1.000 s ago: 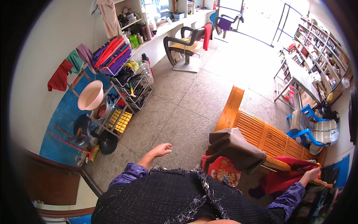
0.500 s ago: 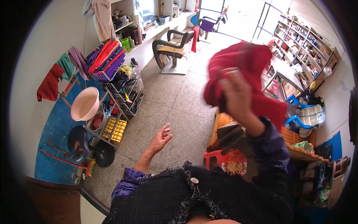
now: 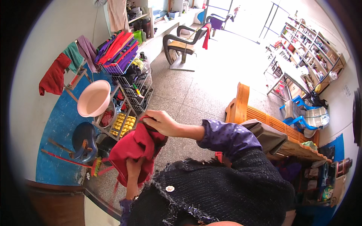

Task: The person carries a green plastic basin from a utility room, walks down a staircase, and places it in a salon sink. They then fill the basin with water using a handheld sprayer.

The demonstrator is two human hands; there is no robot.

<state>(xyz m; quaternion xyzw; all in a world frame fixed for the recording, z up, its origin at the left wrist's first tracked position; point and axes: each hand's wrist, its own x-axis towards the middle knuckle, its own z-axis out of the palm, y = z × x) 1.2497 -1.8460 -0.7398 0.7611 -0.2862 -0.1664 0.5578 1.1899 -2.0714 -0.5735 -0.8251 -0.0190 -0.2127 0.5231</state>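
A red cloth [image 3: 137, 147], thick and crumpled, hangs in front of me at the lower left. My right hand [image 3: 160, 122] reaches across my body, its fingers closed round the cloth's upper edge. Lower down, my left hand [image 3: 134, 164] comes up against the same cloth from below. Folds of red hide its fingers, so I cannot see whether they grip. The cloth's lower edge is smeared by motion.
On the left a pink basin [image 3: 94, 98] sits on a metal rack, beside wire baskets [image 3: 130, 81] with folded towels [image 3: 118, 52]. A dark stool [image 3: 83, 141] and broom [image 3: 97, 165] stand below. A wooden bench [image 3: 241, 107] bearing a grey cloth [image 3: 266, 135] lies right; a salon chair [image 3: 175, 43] stands ahead.
My right hand has swung the red cloth from the upper right across to the lower left. My left hand, bare and spread before, is now partly covered by it. The view has shifted slightly.
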